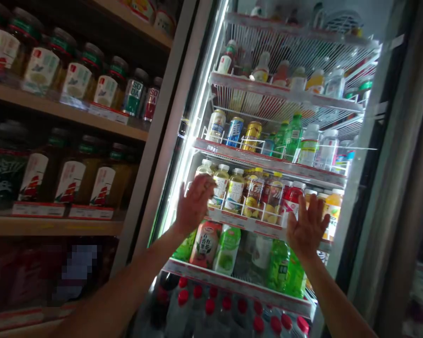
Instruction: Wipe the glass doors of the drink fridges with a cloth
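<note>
White wire shelves are glowing inside the drinks cooler in the head view, and both hands are hovering in front of its middle tier. The left hand is lying open, fingers loosely bent and gripping nothing. Its fingertips are overlapping a pale bottle with a white cap at the left end of the row, though I cannot tell whether they are touching it. The right hand is spreading flat with fingers upward, equally empty, just in front of a red bottle and beside an orange bottle near the cooler's right edge.

Between the two hands, yellow-green bottles and fruit-labelled bottles are standing packed against the shelf's front rail, leaving no gaps in the row. Open room is lying only in front of the rail, where the forearms are reaching up from below.

Under the rail a pink-labelled bottle and green bottles are leaning close together. Lower down, red-capped bottles are crowding the bottom tier. Above, cans are lining the next shelf edge. To the left, past the cooler's grey frame, jars are filling wooden shelves.
</note>
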`<action>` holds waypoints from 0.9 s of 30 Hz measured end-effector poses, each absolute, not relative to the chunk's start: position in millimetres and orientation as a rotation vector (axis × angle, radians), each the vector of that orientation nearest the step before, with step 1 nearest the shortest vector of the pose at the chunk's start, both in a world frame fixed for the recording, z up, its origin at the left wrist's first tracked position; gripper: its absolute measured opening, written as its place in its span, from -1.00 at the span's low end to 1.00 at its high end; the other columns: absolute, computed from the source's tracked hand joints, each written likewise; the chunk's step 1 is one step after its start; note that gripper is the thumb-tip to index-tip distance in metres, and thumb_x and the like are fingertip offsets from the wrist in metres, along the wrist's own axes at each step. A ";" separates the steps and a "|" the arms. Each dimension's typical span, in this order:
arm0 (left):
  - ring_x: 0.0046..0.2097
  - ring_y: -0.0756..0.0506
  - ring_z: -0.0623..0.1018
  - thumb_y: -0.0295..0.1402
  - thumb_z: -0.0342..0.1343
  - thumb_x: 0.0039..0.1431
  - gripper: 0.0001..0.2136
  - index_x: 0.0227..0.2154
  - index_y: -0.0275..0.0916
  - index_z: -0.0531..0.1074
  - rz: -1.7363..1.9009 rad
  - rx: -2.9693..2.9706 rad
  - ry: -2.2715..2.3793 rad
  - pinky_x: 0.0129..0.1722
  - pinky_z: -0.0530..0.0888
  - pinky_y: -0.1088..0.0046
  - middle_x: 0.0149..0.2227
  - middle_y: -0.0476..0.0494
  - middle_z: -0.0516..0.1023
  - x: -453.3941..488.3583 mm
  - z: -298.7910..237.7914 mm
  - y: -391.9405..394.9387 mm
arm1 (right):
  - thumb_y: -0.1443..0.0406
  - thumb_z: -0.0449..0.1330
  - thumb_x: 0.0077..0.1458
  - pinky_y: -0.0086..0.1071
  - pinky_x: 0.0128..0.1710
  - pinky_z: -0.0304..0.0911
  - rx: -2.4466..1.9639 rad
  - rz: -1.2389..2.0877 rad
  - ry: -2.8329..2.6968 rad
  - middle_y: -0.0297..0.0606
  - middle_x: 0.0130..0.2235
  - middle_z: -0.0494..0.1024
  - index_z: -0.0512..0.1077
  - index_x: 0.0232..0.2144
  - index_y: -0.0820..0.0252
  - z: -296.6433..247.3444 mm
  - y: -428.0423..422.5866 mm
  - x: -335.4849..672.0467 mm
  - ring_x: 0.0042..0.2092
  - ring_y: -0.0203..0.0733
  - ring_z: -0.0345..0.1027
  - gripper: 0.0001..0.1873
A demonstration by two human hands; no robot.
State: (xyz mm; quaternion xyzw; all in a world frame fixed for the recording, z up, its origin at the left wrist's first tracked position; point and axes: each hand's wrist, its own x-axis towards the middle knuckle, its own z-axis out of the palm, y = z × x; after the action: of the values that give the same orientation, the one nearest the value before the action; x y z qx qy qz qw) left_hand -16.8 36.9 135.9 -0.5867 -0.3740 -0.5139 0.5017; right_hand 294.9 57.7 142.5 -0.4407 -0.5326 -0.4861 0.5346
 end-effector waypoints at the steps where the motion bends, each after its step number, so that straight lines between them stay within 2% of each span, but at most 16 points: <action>1: 0.28 -0.17 0.14 -0.44 -0.10 0.20 -0.60 0.11 -0.17 0.26 -1.330 -1.339 -0.986 0.25 -0.02 0.07 0.20 -0.27 0.26 -26.5 140.6 37.2 | 0.19 -0.09 0.20 0.13 0.20 -0.18 -1.064 -1.144 -1.270 -0.06 0.32 0.00 -0.09 0.29 0.10 142.4 56.9 293.5 0.33 0.08 -0.19 -0.37; 3: 0.30 -0.21 0.10 -0.43 -0.09 0.20 -0.59 0.13 -0.21 0.24 -1.425 -1.267 -1.064 0.23 0.04 0.04 0.22 -0.33 0.21 -30.3 144.3 37.9 | 0.19 -0.10 0.19 0.14 0.20 -0.20 -1.084 -1.122 -1.260 -0.05 0.31 0.00 -0.07 0.28 0.11 142.2 56.1 290.7 0.33 0.08 -0.20 -0.38; 5: 0.32 -0.19 0.05 -0.45 -0.10 0.19 -0.58 0.12 -0.19 0.24 -1.368 -1.356 -0.985 0.23 0.07 0.08 0.22 -0.27 0.23 -12.7 138.5 38.1 | 0.19 -0.11 0.20 0.14 0.20 -0.22 -1.095 -1.117 -1.247 -0.05 0.31 0.01 -0.06 0.28 0.12 141.9 56.4 289.1 0.33 0.08 -0.20 -0.38; 10: 0.31 -0.12 0.07 -0.46 -0.07 0.17 -0.59 0.09 -0.10 0.28 -1.049 -1.596 -0.657 0.28 -0.08 0.17 0.17 -0.09 0.33 26.6 129.5 38.9 | 0.18 -0.11 0.19 0.10 0.20 -0.19 -1.086 -1.162 -1.222 -0.03 0.29 0.08 0.02 0.25 0.13 140.9 58.5 291.3 0.32 0.05 -0.15 -0.42; 13: 0.29 -0.13 0.13 -0.43 -0.09 0.20 -0.61 0.09 -0.11 0.27 -1.219 -1.465 -0.827 0.27 -0.09 0.10 0.19 -0.15 0.29 6.3 152.9 42.4 | 0.18 -0.11 0.20 0.10 0.20 -0.19 -1.083 -1.192 -1.202 -0.02 0.27 0.12 0.07 0.23 0.15 140.5 58.7 291.5 0.31 0.04 -0.12 -0.43; 16: 0.30 -0.21 0.08 -0.42 -0.11 0.20 -0.60 0.11 -0.19 0.25 -1.428 -1.304 -1.002 0.23 0.02 0.02 0.23 -0.27 0.21 1.5 167.2 45.3 | 0.19 -0.11 0.19 0.08 0.19 -0.17 -1.079 -1.201 -1.187 0.00 0.26 0.13 0.10 0.22 0.18 140.2 58.1 289.9 0.31 0.04 -0.12 -0.44; 18: 0.31 -0.20 0.06 -0.45 -0.12 0.19 -0.59 0.11 -0.19 0.25 -1.341 -1.384 -0.886 0.23 0.06 0.06 0.22 -0.24 0.24 23.1 159.1 45.6 | 0.19 -0.10 0.18 0.07 0.19 -0.16 -1.073 -1.195 -1.188 -0.01 0.26 0.14 0.11 0.21 0.18 140.1 57.6 289.4 0.31 0.04 -0.11 -0.44; 21: 0.30 -0.12 0.10 -0.45 -0.11 0.19 -0.59 0.11 -0.11 0.25 -1.010 -1.577 -0.519 0.27 0.01 0.14 0.21 -0.09 0.26 67.1 139.6 44.8 | 0.21 -0.10 0.18 0.06 0.19 -0.17 -1.052 -1.187 -1.199 -0.02 0.26 0.14 0.11 0.22 0.17 140.2 57.5 291.0 0.30 0.04 -0.09 -0.44; 23: 0.28 -0.09 0.14 -0.43 -0.12 0.20 -0.60 0.10 -0.08 0.25 -0.921 -1.630 -0.436 0.29 -0.05 0.13 0.21 -0.03 0.26 79.3 142.6 45.1 | 0.23 -0.10 0.18 0.06 0.19 -0.17 -1.034 -1.193 -1.205 -0.02 0.26 0.14 0.10 0.22 0.16 140.3 58.3 293.0 0.30 0.03 -0.08 -0.44; 27: 0.29 -0.16 0.13 -0.44 -0.16 0.22 -0.58 0.14 -0.11 0.20 -1.218 -1.547 -0.777 0.27 -0.07 -0.01 0.23 -0.13 0.23 52.0 192.6 48.4 | 0.22 -0.08 0.18 0.06 0.20 -0.17 -1.014 -1.221 -1.198 -0.01 0.26 0.15 0.10 0.22 0.17 138.7 61.3 295.0 0.30 0.04 -0.08 -0.45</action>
State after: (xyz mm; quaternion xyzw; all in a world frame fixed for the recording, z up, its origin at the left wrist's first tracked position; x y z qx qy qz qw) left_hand 52.0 48.4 192.6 -0.6371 -0.3199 -0.5014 0.4903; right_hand 295.0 61.3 138.7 -0.4273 -0.5050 -0.5149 0.5452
